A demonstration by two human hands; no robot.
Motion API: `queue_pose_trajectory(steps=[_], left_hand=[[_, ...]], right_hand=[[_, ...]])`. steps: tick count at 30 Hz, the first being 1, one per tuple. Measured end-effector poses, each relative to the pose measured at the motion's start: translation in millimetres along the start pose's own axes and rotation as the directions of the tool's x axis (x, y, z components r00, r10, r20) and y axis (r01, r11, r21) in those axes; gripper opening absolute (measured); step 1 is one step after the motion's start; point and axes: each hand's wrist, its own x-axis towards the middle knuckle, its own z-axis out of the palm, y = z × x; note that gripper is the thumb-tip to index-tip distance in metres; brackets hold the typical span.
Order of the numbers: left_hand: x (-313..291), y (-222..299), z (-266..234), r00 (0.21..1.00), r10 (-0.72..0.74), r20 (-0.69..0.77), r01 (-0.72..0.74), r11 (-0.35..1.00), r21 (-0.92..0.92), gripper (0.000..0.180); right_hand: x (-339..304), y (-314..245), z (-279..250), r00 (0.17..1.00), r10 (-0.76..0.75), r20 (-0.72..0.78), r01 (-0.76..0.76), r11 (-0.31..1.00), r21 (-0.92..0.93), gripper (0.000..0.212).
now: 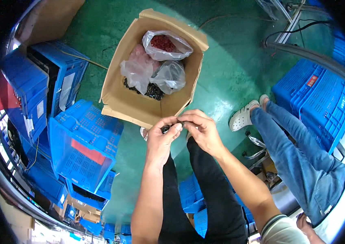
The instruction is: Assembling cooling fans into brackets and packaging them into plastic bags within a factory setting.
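My left hand [160, 138] is closed round a small round black part [165, 129], which shows between the thumb and the curled fingers. My right hand [203, 131] meets it at the fingertips, in a pinch on a tiny dark piece [180, 123] whose kind I cannot make out. Both hands are at the near edge of an open cardboard box [112, 77]. Inside it lie a clear plastic bag of small red parts [163, 42], a bag of pinkish contents [140, 61], and another clear bag [170, 77] beside loose small black parts [154, 92].
Blue plastic crates [87, 130] are stacked at the left. More blue crates [318, 97] stand at the right, behind a seated person in jeans [290, 146] and white clogs [243, 116]. A metal frame with a black cable [298, 30] is at the far right.
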Motion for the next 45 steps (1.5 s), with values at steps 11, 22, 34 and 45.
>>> queue_pose_trajectory(steps=[11,22,34,45], left_hand=[[95.4,-22.0,-27.9,0.992,-0.081,-0.097,0.09,0.991,0.095,0.017],[203.4,-27.7,-43.8,0.997,-0.073,-0.028,0.073,0.997,0.002,0.009],[200.8,-20.9,-57.1,0.999,-0.043,0.031,0.042,0.998,0.038,0.009],[185.3,-6.0,-80.5,0.968,-0.236,0.082,0.248,0.951,-0.187,0.022]], right_hand=[[36.4,19.3,31.5,0.926,0.297,-0.233,-0.307,0.952,-0.005,0.014],[130.6,90.8,78.3,0.773,0.427,-0.47,-0.593,0.75,-0.294,0.018],[126.7,122.5,74.0,0.687,0.614,-0.388,-0.273,0.713,0.646,0.011],[128.9,102.1,60.1,0.626,0.756,-0.191,-0.319,0.472,0.822,0.023]])
